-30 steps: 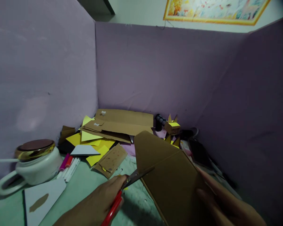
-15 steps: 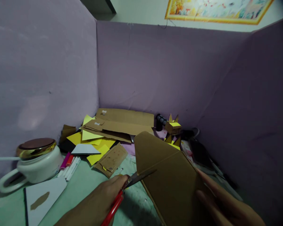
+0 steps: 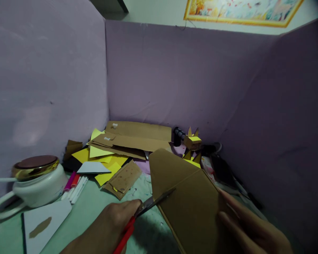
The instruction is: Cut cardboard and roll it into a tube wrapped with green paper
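Observation:
My left hand is closed around a pair of scissors with red handles. Their blades lie at the left edge of a brown cardboard piece, with one blade visible over its face along a crease line. My right hand grips the cardboard by its right edge, thumb and fingers on either side. The cardboard is tilted up above the green tabletop, and its top end is rounded off. The lower scissor handle and the cardboard's bottom run out of view.
At left stand a white mug with a gold-rimmed lid, several markers and a white cut piece. Behind lie yellow paper, folded cardboard and a small cardboard box with pointed ears. Purple panels enclose the table.
The scissors have shifted slightly left and their blades appear a little more closed at the cardboard's edge. The right hand keeps its hold; the whole view has moved slightly.

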A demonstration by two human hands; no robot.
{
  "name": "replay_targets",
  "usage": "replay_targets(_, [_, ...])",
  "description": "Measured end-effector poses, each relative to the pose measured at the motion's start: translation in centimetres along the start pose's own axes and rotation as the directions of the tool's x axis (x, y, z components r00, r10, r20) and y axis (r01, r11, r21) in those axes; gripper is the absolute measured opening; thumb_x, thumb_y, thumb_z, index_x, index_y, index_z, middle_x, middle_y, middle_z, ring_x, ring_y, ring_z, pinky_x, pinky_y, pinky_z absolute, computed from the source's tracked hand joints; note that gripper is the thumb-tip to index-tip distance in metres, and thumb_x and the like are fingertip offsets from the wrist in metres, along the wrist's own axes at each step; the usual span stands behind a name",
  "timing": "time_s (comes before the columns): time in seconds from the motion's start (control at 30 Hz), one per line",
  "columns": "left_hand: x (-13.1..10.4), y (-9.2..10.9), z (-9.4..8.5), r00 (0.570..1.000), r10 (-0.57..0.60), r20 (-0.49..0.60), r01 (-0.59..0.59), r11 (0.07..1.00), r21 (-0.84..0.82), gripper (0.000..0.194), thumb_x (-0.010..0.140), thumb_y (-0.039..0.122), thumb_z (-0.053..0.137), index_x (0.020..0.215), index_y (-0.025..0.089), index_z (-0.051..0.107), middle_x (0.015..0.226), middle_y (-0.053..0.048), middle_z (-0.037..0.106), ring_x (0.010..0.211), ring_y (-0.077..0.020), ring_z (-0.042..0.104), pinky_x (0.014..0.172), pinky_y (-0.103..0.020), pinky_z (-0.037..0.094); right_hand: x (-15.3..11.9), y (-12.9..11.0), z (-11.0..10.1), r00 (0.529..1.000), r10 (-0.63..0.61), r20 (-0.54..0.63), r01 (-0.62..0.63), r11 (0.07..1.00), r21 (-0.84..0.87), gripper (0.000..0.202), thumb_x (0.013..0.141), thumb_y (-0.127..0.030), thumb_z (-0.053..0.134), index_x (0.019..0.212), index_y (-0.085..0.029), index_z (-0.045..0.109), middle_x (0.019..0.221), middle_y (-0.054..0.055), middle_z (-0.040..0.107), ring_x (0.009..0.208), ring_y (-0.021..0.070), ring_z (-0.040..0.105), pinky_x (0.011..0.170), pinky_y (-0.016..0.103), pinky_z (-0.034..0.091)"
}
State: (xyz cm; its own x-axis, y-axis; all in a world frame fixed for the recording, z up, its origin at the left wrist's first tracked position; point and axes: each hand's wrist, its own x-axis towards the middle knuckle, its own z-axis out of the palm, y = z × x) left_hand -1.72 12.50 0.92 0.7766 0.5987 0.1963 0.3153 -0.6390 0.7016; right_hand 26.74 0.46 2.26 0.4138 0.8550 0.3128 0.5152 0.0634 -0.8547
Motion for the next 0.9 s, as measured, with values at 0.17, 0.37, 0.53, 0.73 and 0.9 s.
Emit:
replay_targets(0.17, [0.0,-0.5,0.5,0.999,-0.010,-0.030,0.008,0.996,-0.090,0.022,0.064,0.004,0.049,0.076,0.023,0.054,0.064,0.001,0.061,0.052,-0.0150,0.053,0.050,-0.024,0.039,0.5,1.2,-0.7,0.990,-0.139,0.035,0.142,0.984,-0.112,0.040,0.087,-0.035,0.058,0.127,-0.037,0.056,0.128,-0.005,0.057,0.112,0.0218,0.059,0.084,0.017,0.051])
replay_targets(0.37, [0.2,0.0,0.3,0.999,-0.042,-0.033,0.042,0.999,0.013,0.017,0.078,0.011,0.047,0.084,0.023,0.058,0.073,-0.002,0.066,0.061,-0.0177,0.060,0.058,-0.026,0.044,0.6,-0.4,-0.3,0.979,-0.201,0.047,0.205,0.967,-0.148,0.038,0.087,-0.031,0.056,0.125,-0.039,0.058,0.118,-0.006,0.065,0.103,0.0197,0.064,0.078,0.015,0.052])
replay_targets(0.53, [0.2,0.1,0.5,0.998,-0.008,-0.070,0.025,0.970,0.243,0.011,0.086,0.018,0.044,0.085,0.023,0.053,0.081,-0.006,0.068,0.066,-0.0203,0.063,0.057,-0.028,0.044,0.0,-0.6,-0.2,0.969,-0.221,0.114,0.240,0.950,-0.199,0.039,0.087,-0.032,0.057,0.125,-0.041,0.056,0.118,-0.005,0.064,0.102,0.0221,0.064,0.082,0.022,0.053])
replay_targets(0.73, [0.5,-0.2,0.7,0.976,0.160,-0.150,-0.070,0.876,0.477,0.018,0.075,0.008,0.044,0.078,0.025,0.038,0.061,0.003,0.057,0.049,-0.0148,0.054,0.046,-0.026,0.031,-0.1,-0.7,0.2,0.985,-0.174,0.022,0.175,0.974,-0.142,0.035,0.087,-0.036,0.057,0.121,-0.039,0.061,0.118,-0.006,0.064,0.105,0.0202,0.063,0.085,0.020,0.050])
replay_targets(0.9, [0.6,0.2,0.6,0.946,0.250,-0.208,-0.114,0.854,0.507,0.025,0.066,0.002,0.039,0.073,0.025,0.032,0.055,0.007,0.049,0.042,-0.0119,0.044,0.044,-0.025,0.025,0.2,-1.5,0.1,0.951,-0.302,0.061,0.308,0.935,-0.177,0.042,0.087,-0.024,0.056,0.126,-0.040,0.056,0.120,-0.009,0.064,0.106,0.0140,0.062,0.084,0.011,0.046])
